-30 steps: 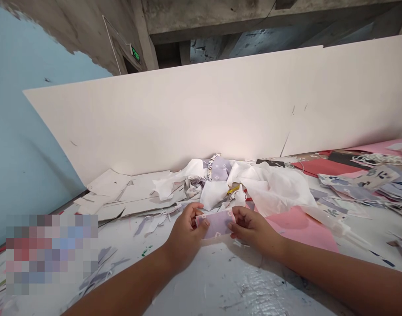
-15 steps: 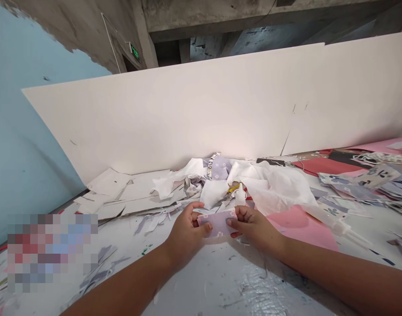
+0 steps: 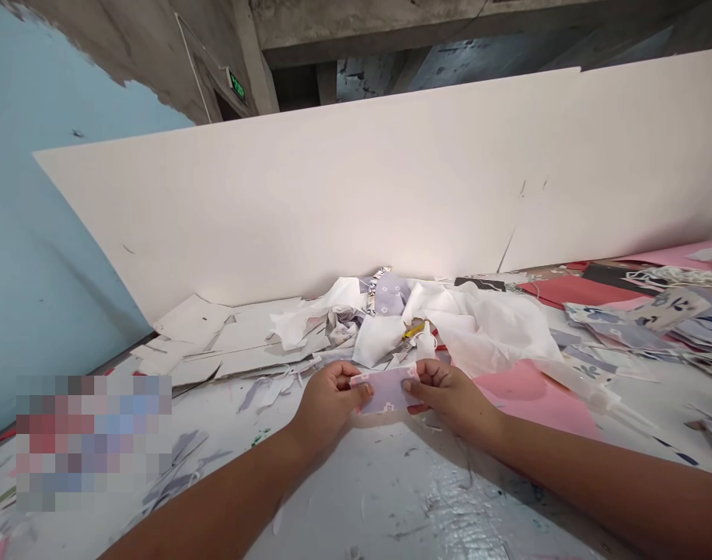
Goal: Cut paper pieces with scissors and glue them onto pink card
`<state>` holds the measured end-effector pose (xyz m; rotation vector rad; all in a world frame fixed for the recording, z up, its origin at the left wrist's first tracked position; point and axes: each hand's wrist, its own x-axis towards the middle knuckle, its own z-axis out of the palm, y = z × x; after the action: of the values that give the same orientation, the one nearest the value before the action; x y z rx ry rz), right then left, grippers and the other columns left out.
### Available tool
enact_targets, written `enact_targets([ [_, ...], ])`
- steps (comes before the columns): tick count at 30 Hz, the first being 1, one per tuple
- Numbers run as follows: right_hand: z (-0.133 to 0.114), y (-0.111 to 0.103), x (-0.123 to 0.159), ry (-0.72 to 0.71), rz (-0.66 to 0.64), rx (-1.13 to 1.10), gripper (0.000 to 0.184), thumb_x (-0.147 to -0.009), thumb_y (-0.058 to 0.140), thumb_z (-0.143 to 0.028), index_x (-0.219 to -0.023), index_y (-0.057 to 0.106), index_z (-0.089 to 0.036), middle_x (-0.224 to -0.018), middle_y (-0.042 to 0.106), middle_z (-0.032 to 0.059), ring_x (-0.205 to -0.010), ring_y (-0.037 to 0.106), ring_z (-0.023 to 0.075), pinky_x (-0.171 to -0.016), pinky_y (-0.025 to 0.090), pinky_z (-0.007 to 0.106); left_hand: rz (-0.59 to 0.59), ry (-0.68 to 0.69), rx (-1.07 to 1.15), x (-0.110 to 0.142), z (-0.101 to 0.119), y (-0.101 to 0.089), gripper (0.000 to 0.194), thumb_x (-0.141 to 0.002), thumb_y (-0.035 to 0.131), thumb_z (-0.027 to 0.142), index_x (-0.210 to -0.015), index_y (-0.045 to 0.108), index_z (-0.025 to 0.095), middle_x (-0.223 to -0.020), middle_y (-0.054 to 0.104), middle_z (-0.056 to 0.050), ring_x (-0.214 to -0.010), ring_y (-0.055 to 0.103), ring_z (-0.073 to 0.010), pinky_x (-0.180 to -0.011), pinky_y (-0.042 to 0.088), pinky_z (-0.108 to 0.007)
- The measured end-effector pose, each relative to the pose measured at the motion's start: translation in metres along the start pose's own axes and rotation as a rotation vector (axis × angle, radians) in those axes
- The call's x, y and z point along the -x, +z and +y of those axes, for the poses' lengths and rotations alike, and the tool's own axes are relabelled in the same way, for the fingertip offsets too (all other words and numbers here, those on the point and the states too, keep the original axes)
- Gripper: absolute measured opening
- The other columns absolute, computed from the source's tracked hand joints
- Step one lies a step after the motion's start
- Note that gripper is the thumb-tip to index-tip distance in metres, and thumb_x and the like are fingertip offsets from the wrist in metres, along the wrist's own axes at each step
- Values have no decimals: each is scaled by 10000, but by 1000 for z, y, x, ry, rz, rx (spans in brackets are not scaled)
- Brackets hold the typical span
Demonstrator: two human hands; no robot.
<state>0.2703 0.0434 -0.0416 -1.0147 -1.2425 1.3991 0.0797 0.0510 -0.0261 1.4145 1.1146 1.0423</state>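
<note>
Between my hands is a small rectangular piece of lavender paper [image 3: 387,391] with pale flowers and pinkish edges. My left hand [image 3: 326,398] pinches its left end, thumb on the front face. At the right end, my right hand [image 3: 451,397] grips it the same way, with the fingers behind. The piece is held just above the white tabletop [image 3: 368,482]. Just beyond it stands a small white nozzle bottle [image 3: 427,341], beside a yellow tool [image 3: 413,330] partly buried among scraps. Pink paper [image 3: 539,400] lies close to my right forearm.
A tall white board [image 3: 333,202] closes off the back. Crumpled white sheets [image 3: 484,319] and grey cardboard pieces [image 3: 245,334] lie along it. On the right are a clear nozzle bottle [image 3: 589,393], red paper [image 3: 577,295] and patterned cut pieces [image 3: 671,311]. A pixelated patch covers the left.
My left fingers have curled in more closely at the paper's left end. The paper stays in both hands at nearly the same place, and the view has shifted slightly.
</note>
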Motion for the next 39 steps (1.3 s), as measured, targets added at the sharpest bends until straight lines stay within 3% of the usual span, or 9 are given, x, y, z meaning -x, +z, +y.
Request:
enact_targets([
  [8,-1,0,2,-31,-5,13,287,-604,709,-380,-663,523,-170,-551,546,-49,-477,476,72,-474,385,208,-101,15,24,3,1,1,208,-620,674,270,-741,541,167,-592,514,44,-532,466,-82,-512,359,-196],
  [14,-2,3,3,-57,65,68,244,-632,679,-346,-627,504,-174,-506,515,-60,-467,443,72,-455,323,202,-34,32,-20,2,2,3,192,-623,658,267,-643,497,164,-520,454,61,-492,406,-69,-479,317,-184],
  [22,3,3,-1,-75,33,57,276,-683,629,-424,-693,500,-179,-556,502,-55,-489,469,86,-472,353,217,4,57,1,-3,-10,2,189,-636,650,276,-714,515,170,-590,493,46,-536,431,-81,-515,355,-198],
  [32,4,3,-1,-57,57,111,180,-677,633,-330,-702,531,-183,-483,502,-64,-441,447,88,-444,307,211,-65,23,8,-1,-4,3,193,-638,646,300,-712,535,159,-590,503,38,-540,436,-85,-527,366,-209],
  [39,1,5,1,-40,20,66,249,-657,664,-386,-728,538,-183,-527,515,-57,-463,459,90,-457,330,215,29,36,-24,-2,-6,0,182,-626,649,302,-678,549,160,-579,495,43,-531,430,-86,-515,348,-203],
])
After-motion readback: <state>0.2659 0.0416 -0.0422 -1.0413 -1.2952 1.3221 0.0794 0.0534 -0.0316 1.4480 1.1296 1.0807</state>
